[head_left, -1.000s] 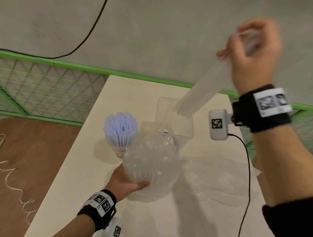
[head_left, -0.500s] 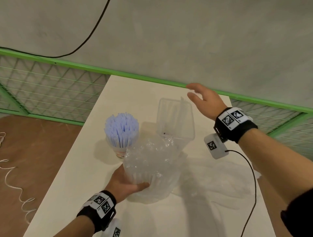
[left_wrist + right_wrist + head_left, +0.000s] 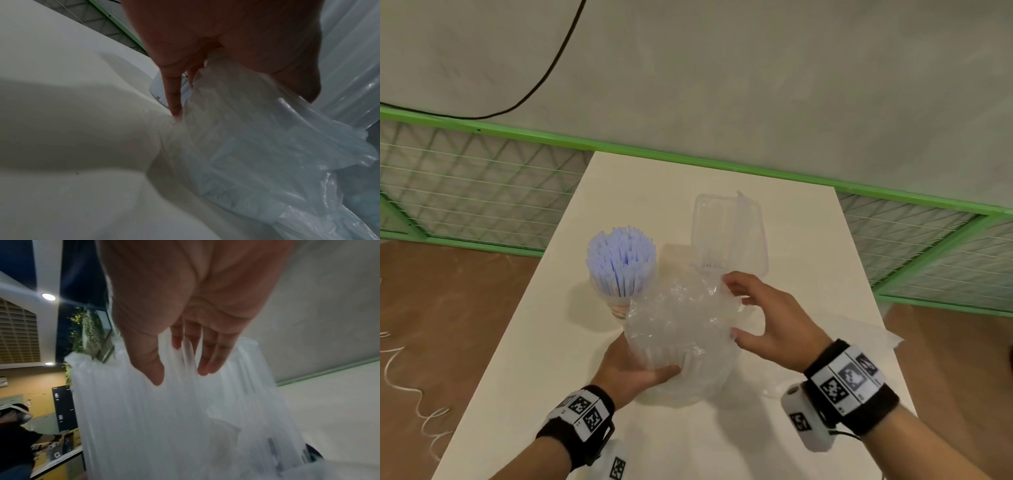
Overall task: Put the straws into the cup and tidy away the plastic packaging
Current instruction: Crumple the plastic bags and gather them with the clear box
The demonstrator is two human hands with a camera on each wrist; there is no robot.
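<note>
At the centre of the head view, a crumpled bundle of clear plastic packaging [image 3: 681,339] stands on the pale surface [image 3: 544,349]. The left hand [image 3: 630,373], lower centre, grips the bundle's lower left side, thumb curled over the front and fingers [image 3: 172,97] reaching behind it down to the surface. The right hand [image 3: 774,329], to the right of centre, has its fingers [image 3: 736,279] spread and only lightly bent, their tips touching the bundle's upper right edge; the thumb meets the plastic lower down. In the right wrist view the fingers [image 3: 207,358] lie nearly straight against the ribbed film, released rather than clenched.

Just left of the bundle and above it in the frame, a cup [image 3: 619,305] holds a thick upright bunch of pale lilac straws [image 3: 621,260]. Behind the bundle, upper centre, stands a clear rectangular plastic container [image 3: 729,233]. A flat sheet of clear film [image 3: 859,339] lies on the surface at the right, beyond the right wrist. A green-framed mesh fence [image 3: 465,192] runs across behind the surface
</note>
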